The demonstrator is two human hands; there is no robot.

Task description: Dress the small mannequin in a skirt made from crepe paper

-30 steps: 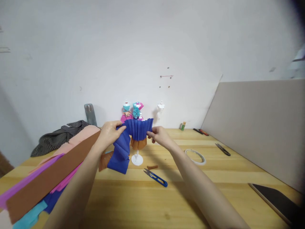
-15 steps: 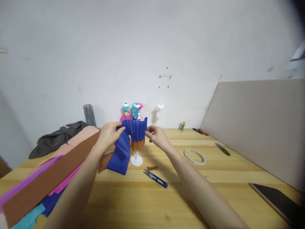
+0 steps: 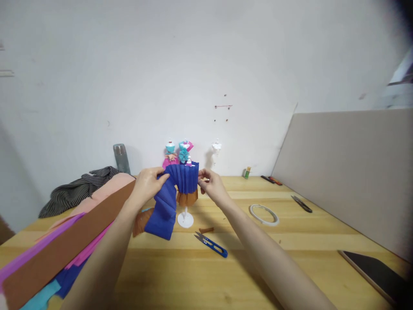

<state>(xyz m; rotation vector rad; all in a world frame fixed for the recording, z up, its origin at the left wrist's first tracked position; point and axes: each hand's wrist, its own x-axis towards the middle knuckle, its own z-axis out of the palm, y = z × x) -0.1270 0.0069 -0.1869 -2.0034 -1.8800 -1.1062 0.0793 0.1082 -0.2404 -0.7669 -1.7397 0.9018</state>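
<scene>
We observe, above the white stand base (image 3: pixel 185 220), the left hand (image 3: pixel 149 184) pinching blue pleated paper (image 3: pixel 184 178), the right hand's (image 3: pixel 211 185) fingers narrowly closed at its edge.

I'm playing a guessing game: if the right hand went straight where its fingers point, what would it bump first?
Probably the pleated blue strip: the right hand looks very near its edge, maybe touching; depth is unclear.

Gray bottle (image 3: pixel 121 159) beside striped cloth (image 3: pixel 80 189)
</scene>
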